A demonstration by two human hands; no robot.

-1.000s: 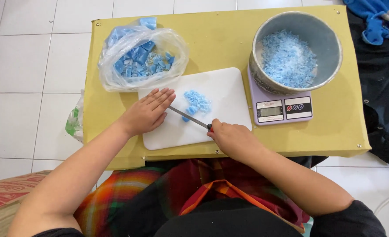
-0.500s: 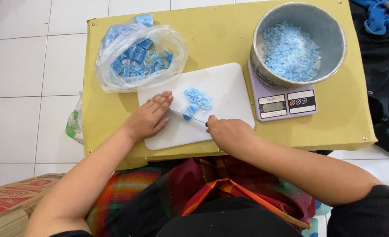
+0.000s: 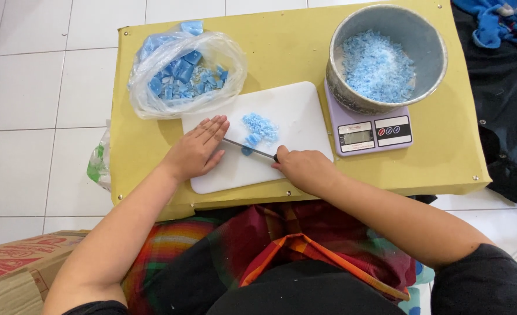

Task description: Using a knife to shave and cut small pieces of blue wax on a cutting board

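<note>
A white cutting board (image 3: 293, 111) lies on a low yellow table (image 3: 282, 52). A small heap of chopped blue bits (image 3: 259, 127) sits near the board's middle. My right hand (image 3: 305, 169) grips a knife (image 3: 250, 149) whose blade lies across the board, its edge touching the blue bits. My left hand (image 3: 197, 149) rests flat on the board's left part, fingers together, fingertips by the blade tip.
A clear plastic bag of blue chunks (image 3: 183, 73) lies at the table's back left. A metal bowl of blue shavings (image 3: 387, 55) stands on a lilac kitchen scale (image 3: 375, 133) at the right. Dark and blue cloth (image 3: 497, 76) lies on the floor right; a cardboard box (image 3: 13, 268) bottom left.
The view has shifted slightly. Both hands stay on the board, with the knife moving a little against the blue heap.
</note>
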